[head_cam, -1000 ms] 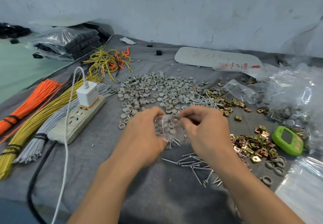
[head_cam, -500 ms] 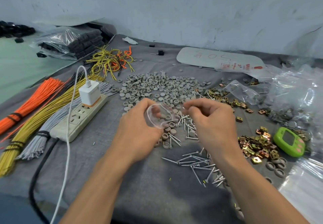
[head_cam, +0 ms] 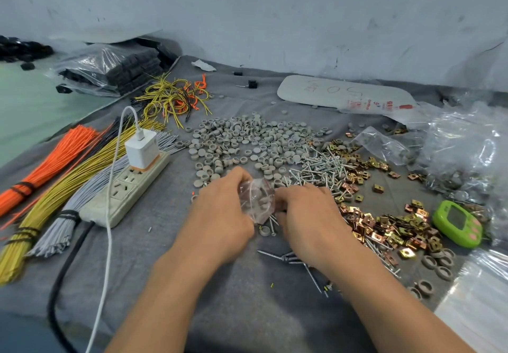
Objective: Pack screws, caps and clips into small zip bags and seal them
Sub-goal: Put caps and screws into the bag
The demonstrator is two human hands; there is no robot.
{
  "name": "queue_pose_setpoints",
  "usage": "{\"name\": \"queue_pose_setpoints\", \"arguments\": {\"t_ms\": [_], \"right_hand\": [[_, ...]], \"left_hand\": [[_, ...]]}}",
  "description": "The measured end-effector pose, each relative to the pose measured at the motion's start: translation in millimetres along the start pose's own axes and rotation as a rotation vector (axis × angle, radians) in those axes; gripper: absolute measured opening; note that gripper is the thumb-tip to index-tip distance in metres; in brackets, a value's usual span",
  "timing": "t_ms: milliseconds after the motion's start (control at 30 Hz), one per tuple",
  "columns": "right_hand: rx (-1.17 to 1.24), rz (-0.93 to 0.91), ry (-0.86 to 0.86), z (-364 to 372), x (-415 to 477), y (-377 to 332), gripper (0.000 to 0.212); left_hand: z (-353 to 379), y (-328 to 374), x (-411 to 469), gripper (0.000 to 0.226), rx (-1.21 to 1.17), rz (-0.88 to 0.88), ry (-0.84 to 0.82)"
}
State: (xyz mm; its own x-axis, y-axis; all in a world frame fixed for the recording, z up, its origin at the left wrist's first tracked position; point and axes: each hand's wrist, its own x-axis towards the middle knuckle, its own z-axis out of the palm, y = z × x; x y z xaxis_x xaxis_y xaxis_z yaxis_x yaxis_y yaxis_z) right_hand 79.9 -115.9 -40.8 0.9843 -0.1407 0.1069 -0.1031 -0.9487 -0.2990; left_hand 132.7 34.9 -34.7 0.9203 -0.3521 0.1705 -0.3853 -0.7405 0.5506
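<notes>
A small clear zip bag (head_cam: pixel 257 200) with a red seal line and some grey caps inside sits between my hands, low over the grey cloth. My left hand (head_cam: pixel 222 212) grips its left side, fingers curled round it. Its right edge is pinched by my right hand (head_cam: pixel 308 215). Grey round caps (head_cam: pixel 247 143) lie spread behind my hands. A heap of silver screws (head_cam: pixel 321 168) lies to the right of them, and more screws (head_cam: pixel 286 257) lie under my right wrist. Brass and copper clips (head_cam: pixel 384 231) are piled at the right.
A white power strip (head_cam: pixel 123 190) with a charger and cable lies to the left, beside bundles of orange, yellow and grey wires (head_cam: pixel 55 176). A green gadget (head_cam: pixel 457 223) and crumpled clear bags (head_cam: pixel 467 154) sit at the right. A white card (head_cam: pixel 343 92) lies at the back.
My hands came back together and dropped toward the cloth. The right hand, apart from the bag half a second ago, now pinches its edge, and the bag hangs crumpled rather than held open.
</notes>
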Motion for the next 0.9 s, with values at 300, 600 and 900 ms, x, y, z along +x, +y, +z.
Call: {"name": "queue_pose_setpoints", "arguments": {"t_ms": [300, 600, 900], "right_hand": [[0.415, 0.088, 0.260, -9, -11, -2, 0.026], [0.837, 0.075, 0.103, -9, -9, -20, 0.028], [0.898, 0.203, 0.279, -13, 7, 3, 0.029]], "left_hand": [[3, 2, 0, 0.039, 0.005, 0.009, -0.031], [0, 9, -3, 0.041, -0.037, 0.021, -0.079], [-6, 5, -1, 0.040, -0.089, -0.051, 0.013]]}}
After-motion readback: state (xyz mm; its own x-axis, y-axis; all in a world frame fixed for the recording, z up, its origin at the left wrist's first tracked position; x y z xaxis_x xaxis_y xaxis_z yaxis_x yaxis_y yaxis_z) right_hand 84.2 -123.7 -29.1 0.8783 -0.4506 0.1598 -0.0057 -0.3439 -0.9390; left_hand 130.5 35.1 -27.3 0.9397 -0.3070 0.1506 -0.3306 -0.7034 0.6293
